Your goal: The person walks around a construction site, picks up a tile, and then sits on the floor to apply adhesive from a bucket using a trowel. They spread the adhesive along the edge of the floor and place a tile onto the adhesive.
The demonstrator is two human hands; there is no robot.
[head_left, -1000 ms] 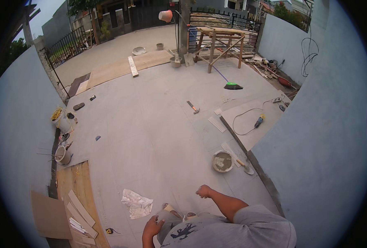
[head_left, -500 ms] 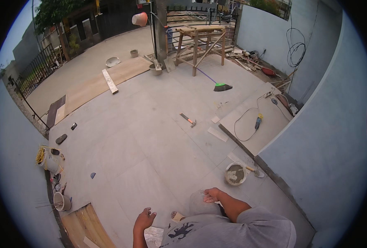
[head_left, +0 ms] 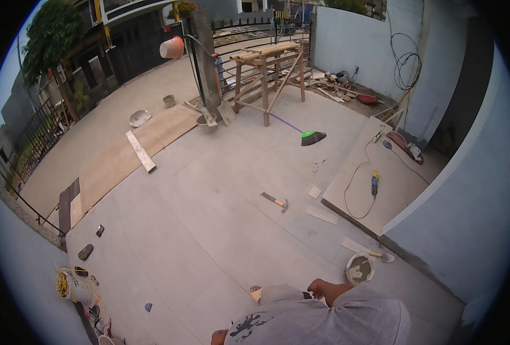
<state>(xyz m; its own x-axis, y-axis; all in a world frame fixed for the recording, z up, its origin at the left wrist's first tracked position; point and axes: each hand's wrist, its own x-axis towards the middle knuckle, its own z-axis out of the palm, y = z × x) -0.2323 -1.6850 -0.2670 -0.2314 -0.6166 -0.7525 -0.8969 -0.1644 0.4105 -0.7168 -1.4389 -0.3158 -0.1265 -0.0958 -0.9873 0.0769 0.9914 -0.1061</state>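
Observation:
My right hand (head_left: 321, 290) rests by my grey-clad knee, fingers loosely bent and apart, with nothing seen in it. The nearest thing to it is a bucket of grey mortar (head_left: 360, 269), and a trowel (head_left: 383, 256) with a wooden handle lies just beyond the bucket's rim. Only a small part of my left hand (head_left: 218, 337) shows at the lower edge beside my shirt; its fingers are mostly hidden. Farther out on the grey tiled floor lies a claw hammer (head_left: 274, 201) with an orange and black handle, apart from both hands.
A blue power tool (head_left: 375, 184) with its cord lies on the raised slab (head_left: 347, 198) to the right. Ahead stand a wooden trestle (head_left: 266, 75) and a green-topped broom (head_left: 313, 137). To the left are a white bucket (head_left: 78, 289) with yellow strands and a dark sandal (head_left: 85, 252).
The view has shifted, so floor things sit lower in the picture. My left hand has dropped mostly out of sight; my right hand has turned from palm-up to fingers bent by the knee.

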